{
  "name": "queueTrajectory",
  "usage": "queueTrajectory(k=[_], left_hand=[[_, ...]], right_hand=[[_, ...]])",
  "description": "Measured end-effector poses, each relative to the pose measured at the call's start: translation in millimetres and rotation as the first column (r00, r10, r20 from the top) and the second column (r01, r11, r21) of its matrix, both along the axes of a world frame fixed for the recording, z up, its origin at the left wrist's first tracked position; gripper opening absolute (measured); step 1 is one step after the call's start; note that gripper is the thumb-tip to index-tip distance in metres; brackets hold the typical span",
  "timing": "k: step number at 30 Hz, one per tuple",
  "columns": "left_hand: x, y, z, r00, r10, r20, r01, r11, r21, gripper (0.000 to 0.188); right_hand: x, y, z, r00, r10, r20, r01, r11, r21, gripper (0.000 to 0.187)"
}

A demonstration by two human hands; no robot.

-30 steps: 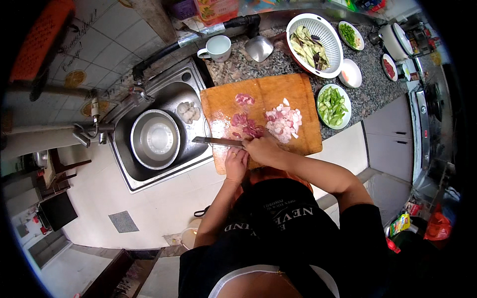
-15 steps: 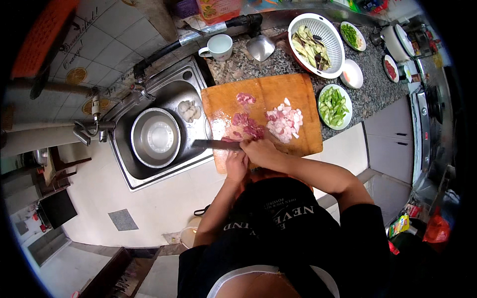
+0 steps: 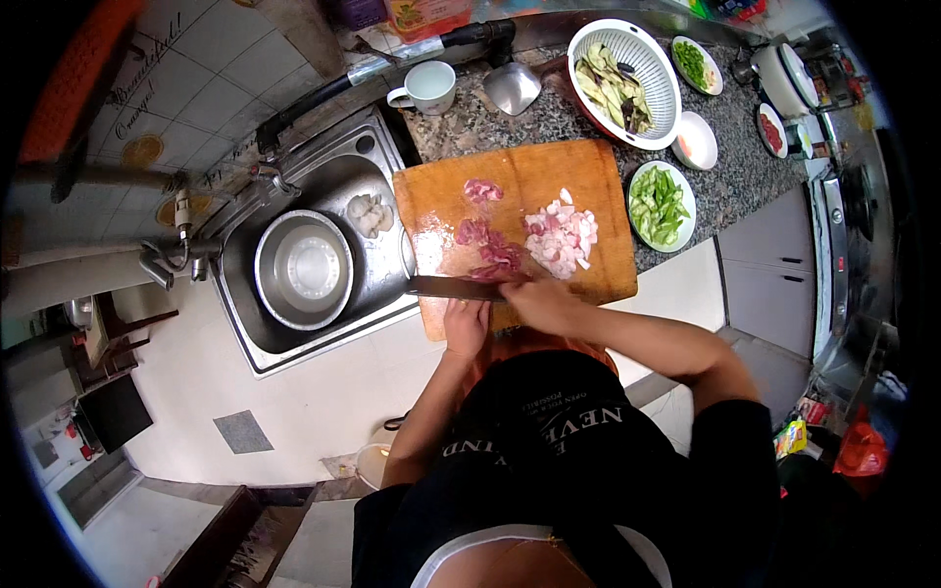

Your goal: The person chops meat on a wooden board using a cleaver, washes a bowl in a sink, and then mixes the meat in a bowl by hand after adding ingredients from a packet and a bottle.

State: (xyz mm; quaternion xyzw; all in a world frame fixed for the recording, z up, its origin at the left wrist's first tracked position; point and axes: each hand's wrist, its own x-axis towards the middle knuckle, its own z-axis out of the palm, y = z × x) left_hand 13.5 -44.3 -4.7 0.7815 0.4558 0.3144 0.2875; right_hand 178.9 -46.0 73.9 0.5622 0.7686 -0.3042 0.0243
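Note:
My right hand [image 3: 542, 303] is closed round the handle of a kitchen knife [image 3: 453, 287], whose blade points left across the near part of a wooden cutting board [image 3: 573, 167]. Just below the blade, my left hand [image 3: 468, 325] has its fingers bent and pressed together at the board's near left. The blade hides its fingertips and whatever they press on. Beyond the knife lie slices of red meat [image 3: 498, 257], with a smaller pile of meat [image 3: 482, 190] farther up. Chopped pale, fatty meat [image 3: 561, 238] is heaped on the board's right side.
On the left, a steel sink [image 3: 377, 284] holds a metal basin [image 3: 263, 279] and a pale lump [image 3: 370, 216]. Behind the board are a mug [image 3: 431, 88], a spatula [image 3: 512, 89] and a white colander [image 3: 669, 93] of sliced eggplant. Sliced green peppers [image 3: 661, 208] fill a plate at right.
My right hand and the knife have shifted to the right. The left hand stays at nearly the same spot, and the meat piles look much the same.

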Motion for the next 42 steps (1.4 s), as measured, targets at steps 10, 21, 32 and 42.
queueTrajectory(k=[10, 21, 32, 42], left_hand=[[-0.4, 1.4, 12.6, 0.998, -0.034, 0.055, 0.028, 0.995, 0.098, 0.023], [-5.6, 13.4, 27.9, 0.998, -0.007, -0.065, 0.004, 0.999, -0.038, 0.036], [28.3, 65.1, 36.9, 0.929, 0.171, 0.328, -0.046, 0.933, -0.358, 0.019], [14.4, 87.1, 19.1, 0.953, 0.257, 0.162, -0.16, 0.877, -0.453, 0.01]], right_hand=[[14.5, 34.4, 49.6, 0.982, -0.184, -0.034, 0.18, 0.979, -0.101, 0.031], [27.3, 37.3, 91.1, 0.946, -0.295, -0.13, 0.299, 0.954, 0.009, 0.031], [23.0, 38.4, 95.9, 0.941, -0.277, -0.192, 0.279, 0.96, -0.017, 0.03], [38.8, 32.6, 130.9, 0.871, -0.415, -0.264, 0.442, 0.896, 0.05, 0.025]])
